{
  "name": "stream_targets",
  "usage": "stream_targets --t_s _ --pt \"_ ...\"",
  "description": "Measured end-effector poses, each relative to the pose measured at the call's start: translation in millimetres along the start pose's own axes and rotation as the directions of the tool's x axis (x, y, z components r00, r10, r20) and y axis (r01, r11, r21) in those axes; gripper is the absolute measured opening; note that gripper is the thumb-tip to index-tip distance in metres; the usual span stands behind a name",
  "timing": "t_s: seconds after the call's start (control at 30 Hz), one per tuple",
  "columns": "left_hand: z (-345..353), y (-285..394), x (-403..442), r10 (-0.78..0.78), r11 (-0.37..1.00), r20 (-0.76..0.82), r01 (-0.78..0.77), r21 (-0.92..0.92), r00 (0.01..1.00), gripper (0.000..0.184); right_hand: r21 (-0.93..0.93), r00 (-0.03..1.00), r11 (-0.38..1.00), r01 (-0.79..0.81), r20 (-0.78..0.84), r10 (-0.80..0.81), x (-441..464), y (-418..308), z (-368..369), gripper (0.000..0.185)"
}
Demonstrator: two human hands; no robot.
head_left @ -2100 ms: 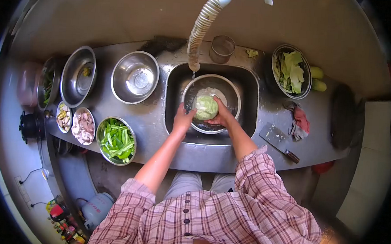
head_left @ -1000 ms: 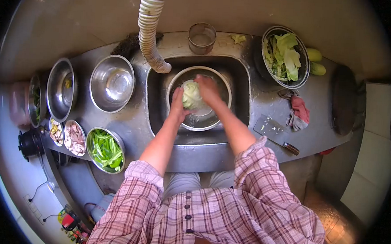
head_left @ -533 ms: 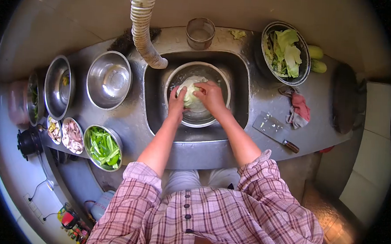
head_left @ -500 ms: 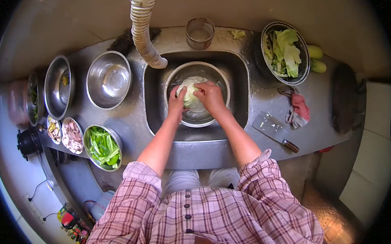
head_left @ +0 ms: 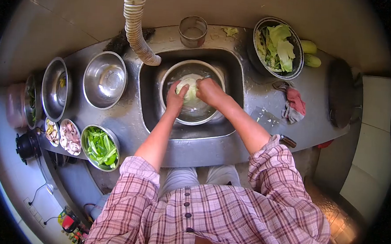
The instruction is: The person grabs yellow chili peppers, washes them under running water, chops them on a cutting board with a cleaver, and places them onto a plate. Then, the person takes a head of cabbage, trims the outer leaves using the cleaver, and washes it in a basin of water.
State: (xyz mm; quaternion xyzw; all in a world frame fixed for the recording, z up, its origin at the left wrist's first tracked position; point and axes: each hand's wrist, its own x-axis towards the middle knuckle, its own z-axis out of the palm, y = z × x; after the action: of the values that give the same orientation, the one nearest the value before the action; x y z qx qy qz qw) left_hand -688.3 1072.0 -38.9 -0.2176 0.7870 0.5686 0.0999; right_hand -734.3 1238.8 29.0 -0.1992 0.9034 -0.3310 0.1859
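Note:
A pale green cabbage (head_left: 189, 85) is inside a steel bowl (head_left: 190, 122) that stands in the sink (head_left: 234, 75). My left hand (head_left: 175, 99) grips the cabbage from its left side, thumb across the top. On the opposite side my right hand (head_left: 211, 93) has its fingers curled in against the cabbage's edge. What exactly those fingertips pinch is partly hidden by the hand. The lower part of the bowl looks wet and shiny.
Cabbage leaves (head_left: 279, 44) fill a bowl at the back right. A cleaver (head_left: 268, 118) and a pink-grey cloth (head_left: 294, 105) lie right of the sink. On the left stand a steel bowl (head_left: 105, 80) and sliced green peppers (head_left: 99, 147). A ribbed hose (head_left: 135, 26) hangs above.
My right hand has curled more tightly at the cabbage's edge, and its forearm has swung outward over the cleaver. My left hand still holds the cabbage. The whole view has shifted slightly.

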Motion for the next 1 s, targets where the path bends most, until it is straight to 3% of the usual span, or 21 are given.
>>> stream_targets --t_s 0.2,0.23,0.3,0.4,0.5,0.63,0.7,0.8,0.9,1.0 --pt "2 -6 6 0.087 0.993 0.031 -0.089 0.077 0.996 0.054 -0.047 0.998 0.997 -0.057 0.003 0.057 0 27 16 0.018" --pt "2 -5 6 0.089 0.993 0.025 -0.091 0.077 0.996 0.053 0.187 0.989 0.971 -0.147 0.022 0.146 -3 31 15 0.02" --pt "0 -4 8 0.099 0.992 0.027 -0.101 0.078 0.995 0.054 0.6 0.949 0.74 -0.305 0.123 0.291 -8 35 11 0.025" --pt "2 -2 8 0.103 0.991 0.038 -0.105 0.077 0.994 0.054 0.54 0.925 0.755 -0.373 0.152 0.348 -8 28 6 0.032" --pt "6 2 5 0.129 0.978 0.037 -0.133 0.159 0.991 0.054 0.389 0.927 0.846 -0.366 0.068 0.369 -9 16 11 0.033" --pt "8 -2 8 0.225 0.95 0.004 -0.221 0.22 0.974 0.053 0.326 0.908 0.886 -0.329 -0.148 0.391 -4 29 40 0.029" --pt "9 0 5 0.184 0.962 -0.013 -0.177 0.209 0.983 0.053 0.3 0.891 0.886 -0.354 -0.178 0.417 -4 26 40 0.026" --pt "12 4 5 0.177 0.952 0.016 -0.176 0.25 0.984 0.052 0.273 0.894 0.865 -0.421 -0.034 0.446 -10 14 22 0.023" --pt "14 10 0 0.158 0.95 -0.014 -0.148 0.274 0.987 0.053 0.4 0.834 0.746 -0.533 0.095 0.544 -15 6 10 0.021" --pt "16 11 1 0.126 0.963 -0.056 -0.109 0.245 0.99 0.053 0.747 0.817 0.547 -0.378 -0.008 0.576 -25 22 35 0.017"
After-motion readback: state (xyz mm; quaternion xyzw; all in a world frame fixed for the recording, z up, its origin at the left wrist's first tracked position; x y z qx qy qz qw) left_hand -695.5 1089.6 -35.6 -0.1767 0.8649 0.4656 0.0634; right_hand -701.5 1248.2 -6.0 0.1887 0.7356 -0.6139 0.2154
